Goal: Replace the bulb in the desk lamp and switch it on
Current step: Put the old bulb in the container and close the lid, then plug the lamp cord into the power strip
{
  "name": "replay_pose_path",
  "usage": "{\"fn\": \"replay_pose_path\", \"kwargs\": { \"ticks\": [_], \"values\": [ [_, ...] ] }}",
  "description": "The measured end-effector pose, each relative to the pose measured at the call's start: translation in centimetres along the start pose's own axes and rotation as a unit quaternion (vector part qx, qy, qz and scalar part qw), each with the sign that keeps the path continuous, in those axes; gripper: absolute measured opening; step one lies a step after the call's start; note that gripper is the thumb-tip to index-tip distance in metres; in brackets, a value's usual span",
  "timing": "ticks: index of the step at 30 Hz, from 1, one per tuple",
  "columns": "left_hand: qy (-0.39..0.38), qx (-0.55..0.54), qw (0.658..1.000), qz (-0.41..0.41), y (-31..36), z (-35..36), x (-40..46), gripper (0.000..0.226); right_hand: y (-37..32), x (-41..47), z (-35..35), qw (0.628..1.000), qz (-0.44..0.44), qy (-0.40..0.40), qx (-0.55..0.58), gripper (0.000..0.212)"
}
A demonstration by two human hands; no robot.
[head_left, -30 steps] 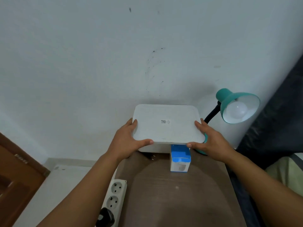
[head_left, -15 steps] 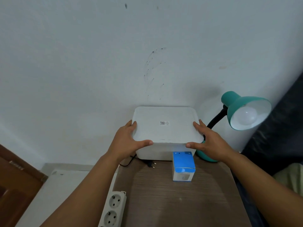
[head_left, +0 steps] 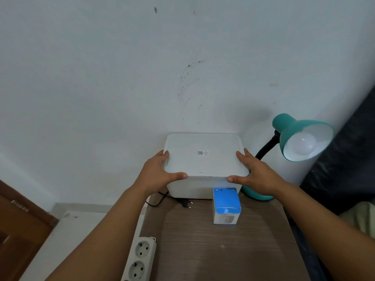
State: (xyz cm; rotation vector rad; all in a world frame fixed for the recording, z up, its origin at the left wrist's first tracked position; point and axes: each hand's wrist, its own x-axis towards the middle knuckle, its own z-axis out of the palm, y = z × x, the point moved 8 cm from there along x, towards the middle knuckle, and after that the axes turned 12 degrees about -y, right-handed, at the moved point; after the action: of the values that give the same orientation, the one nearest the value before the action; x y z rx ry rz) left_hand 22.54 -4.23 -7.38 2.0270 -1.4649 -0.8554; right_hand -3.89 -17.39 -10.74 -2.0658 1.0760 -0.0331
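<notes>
While both hands clasp white box lid (head_left: 204, 154) at wall end of table (head_left: 223, 250): left hand (head_left: 160, 172) curled round left edge, right hand (head_left: 256, 174) round right edge, thumbs on front rim. Teal desk lamp (head_left: 292, 134) just right of box, white bulb (head_left: 302, 146) seated in shade. Blue bulb carton (head_left: 226, 205) upright before box. Plug (head_left: 185, 203) loose on table; power strip (head_left: 140, 258) at left edge.

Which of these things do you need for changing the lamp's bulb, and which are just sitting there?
Needed: teal desk lamp, the bulb in it, blue bulb box, plug, power strip.

Just there: white bin and its lid, which both hands hold; table; door.
</notes>
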Motion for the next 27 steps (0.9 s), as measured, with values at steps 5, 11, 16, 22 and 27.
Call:
{"fn": "replay_pose_path", "kwargs": {
  "ticks": [5, 11, 16, 22, 27],
  "values": [
    [-0.002, -0.027, 1.000, -0.002, 0.0, 0.1, -0.8, 0.100, -0.1, -0.6, 0.2, 1.000, 0.001, 0.013, -0.002, 0.106],
    [0.011, -0.063, 0.998, -0.002, -1.8, 0.5, -4.1, 0.081, -1.9, -3.7, -0.4, 0.987, -0.050, 0.152, -0.037, 0.082],
    [0.020, -0.077, 0.995, -0.062, -6.1, 2.4, -9.3, 0.083, -5.4, -7.0, 1.0, 0.961, -0.130, 0.232, -0.080, 0.058],
    [-0.057, -0.078, 0.988, -0.124, -11.3, 5.4, -14.1, 0.085, -9.5, -7.8, 6.8, 0.964, -0.191, 0.169, -0.071, 0.048],
    [-0.115, -0.096, 0.979, -0.135, -13.9, 6.0, -15.7, 0.060, -11.2, -5.6, 12.0, 0.976, -0.187, 0.097, -0.054, 0.046]
  ]
}}
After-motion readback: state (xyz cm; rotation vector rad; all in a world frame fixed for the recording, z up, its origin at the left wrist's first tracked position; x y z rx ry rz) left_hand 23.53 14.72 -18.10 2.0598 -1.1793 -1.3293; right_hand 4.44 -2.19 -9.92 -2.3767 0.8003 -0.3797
